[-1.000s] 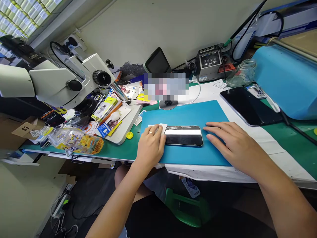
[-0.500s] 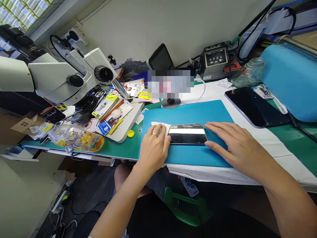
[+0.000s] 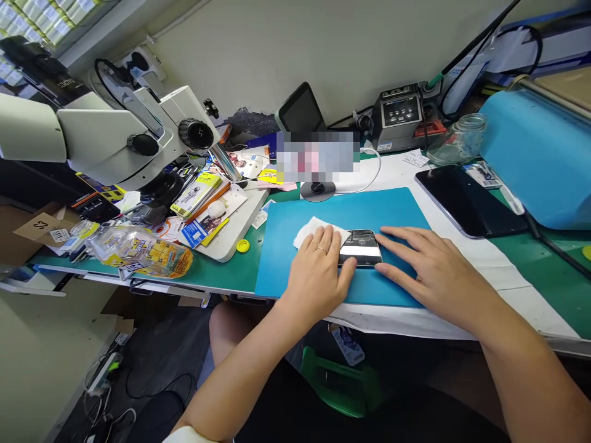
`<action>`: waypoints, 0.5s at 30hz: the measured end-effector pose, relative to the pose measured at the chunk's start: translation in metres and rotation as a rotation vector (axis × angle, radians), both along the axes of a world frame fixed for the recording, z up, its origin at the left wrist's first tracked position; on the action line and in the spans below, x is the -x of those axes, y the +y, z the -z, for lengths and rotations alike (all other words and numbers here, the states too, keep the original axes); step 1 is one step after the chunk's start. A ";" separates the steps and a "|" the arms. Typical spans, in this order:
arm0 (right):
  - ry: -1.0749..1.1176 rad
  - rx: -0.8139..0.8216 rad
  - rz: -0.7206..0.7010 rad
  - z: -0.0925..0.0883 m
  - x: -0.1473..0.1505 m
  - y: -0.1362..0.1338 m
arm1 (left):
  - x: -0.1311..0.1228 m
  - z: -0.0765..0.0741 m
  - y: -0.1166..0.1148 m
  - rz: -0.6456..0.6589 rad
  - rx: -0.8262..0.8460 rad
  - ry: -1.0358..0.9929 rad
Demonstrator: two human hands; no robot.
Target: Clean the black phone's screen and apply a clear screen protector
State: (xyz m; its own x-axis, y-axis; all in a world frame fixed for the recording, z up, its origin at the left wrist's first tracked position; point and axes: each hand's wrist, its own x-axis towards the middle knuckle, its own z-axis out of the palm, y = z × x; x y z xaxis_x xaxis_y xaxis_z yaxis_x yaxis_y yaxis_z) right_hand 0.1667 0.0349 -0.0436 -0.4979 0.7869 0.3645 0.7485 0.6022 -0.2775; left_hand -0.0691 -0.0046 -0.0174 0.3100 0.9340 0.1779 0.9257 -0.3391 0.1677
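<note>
A person sits at a cluttered green workbench with a blue mat straight ahead. A phone lies flat near the mat's middle, glossy dark face up, its length running from 9 to 3 o'clock.

The left hand lies palm down over the phone's 9 o'clock end. Its fingers are straight and close together, gripping nothing, and they press a white cloth whose corner shows at the hand's 11 o'clock.

The right hand rests palm down at the phone's 3 o'clock. Its fingers are spread and straight, with the tips touching the phone's end and nothing grasped.

Seen from the phone:
- A yellow cap sits at 9 o'clock, just off the mat.
- A white microscope stands at 10 o'clock, well apart.
- A soldering station sits at 1 o'clock, by the wall.
- A glass jar and a dark tablet are at 2 o'clock.
</note>
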 end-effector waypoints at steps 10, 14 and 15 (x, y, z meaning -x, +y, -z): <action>0.003 -0.003 0.011 -0.001 0.002 -0.002 | -0.002 0.002 -0.015 0.045 0.004 -0.019; -0.006 -0.012 0.011 0.000 0.001 -0.001 | -0.011 0.002 0.004 0.058 0.016 -0.020; -0.006 -0.008 0.009 0.000 0.001 -0.001 | -0.012 0.003 0.001 0.060 0.015 -0.028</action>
State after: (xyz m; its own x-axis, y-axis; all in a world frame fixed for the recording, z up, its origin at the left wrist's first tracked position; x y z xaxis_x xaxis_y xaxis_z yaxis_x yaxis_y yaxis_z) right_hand 0.1657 0.0339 -0.0435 -0.4927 0.7887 0.3678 0.7556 0.5974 -0.2687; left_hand -0.0575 -0.0034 -0.0203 0.3601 0.9167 0.1734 0.8987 -0.3907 0.1992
